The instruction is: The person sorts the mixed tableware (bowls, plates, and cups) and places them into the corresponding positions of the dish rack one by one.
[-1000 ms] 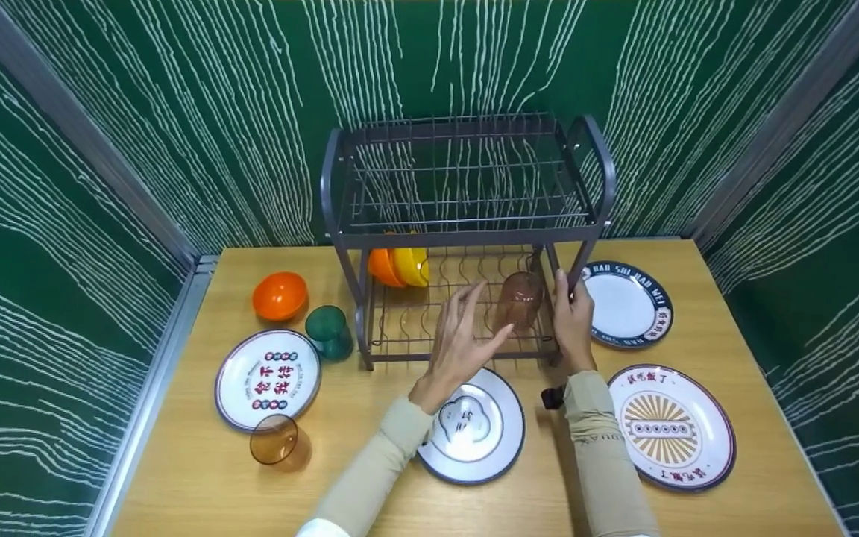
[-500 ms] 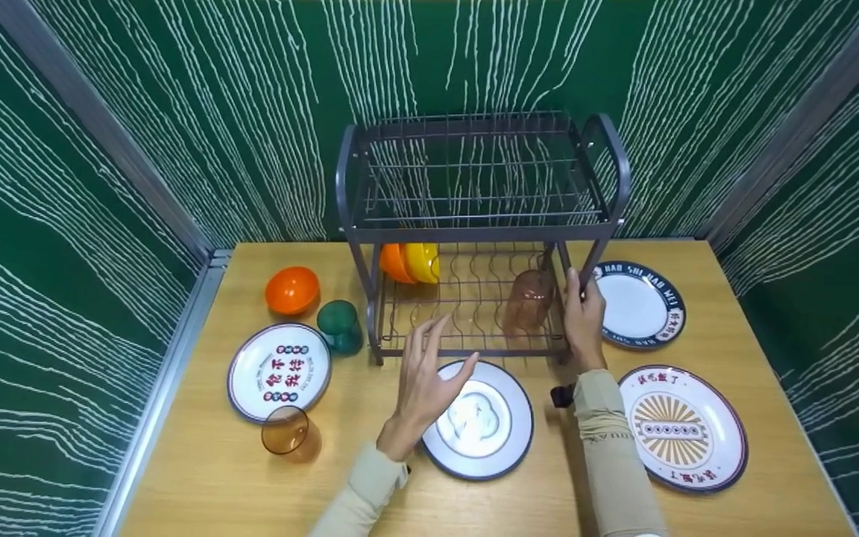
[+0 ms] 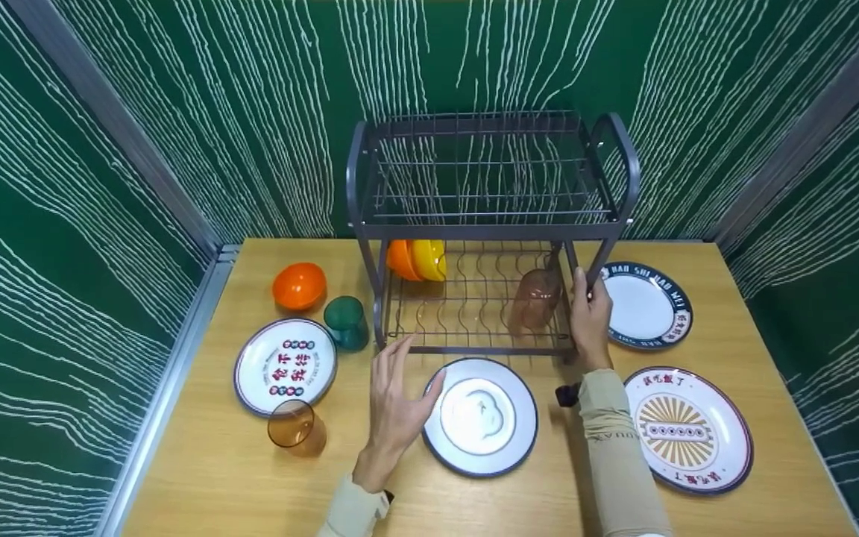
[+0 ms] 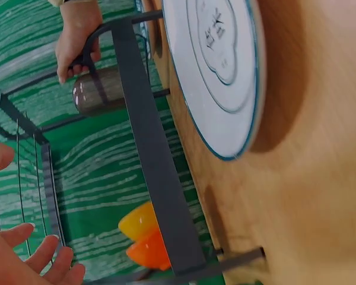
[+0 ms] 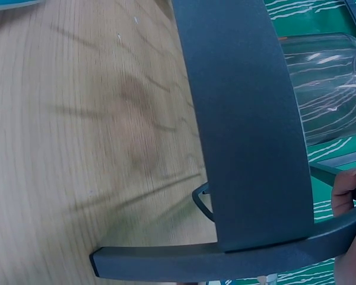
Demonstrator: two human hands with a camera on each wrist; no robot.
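Observation:
My right hand (image 3: pixel 592 321) grips the right side frame of a dark two-tier dish rack (image 3: pixel 493 233). Just inside that frame, a pinkish-brown clear glass (image 3: pixel 536 298) stands upside down on the lower wire shelf; the right wrist view shows part of this glass (image 5: pixel 326 89) past the rack bar. My left hand (image 3: pixel 400 403) hovers in front of the rack's lower left corner with fingers extended and nothing in them. Beside its thumb lies a white dark-rimmed plate (image 3: pixel 482 455). An orange bowl (image 3: pixel 400 259) and a yellow bowl (image 3: pixel 431 261) lean together at the lower shelf's left.
Left of the rack are an orange bowl (image 3: pixel 300 286), a green glass (image 3: pixel 346 324), a plate with red lettering (image 3: pixel 254 373) and an amber glass (image 3: pixel 297 429). To the right lie a dark-banded plate (image 3: pixel 642 306) and a sunburst plate (image 3: pixel 728 425). Green walls enclose the table.
My left hand has drawn away from the upside-down glass, moving left and back toward me. The right hand keeps its grip on the rack. The head view has shifted slightly.

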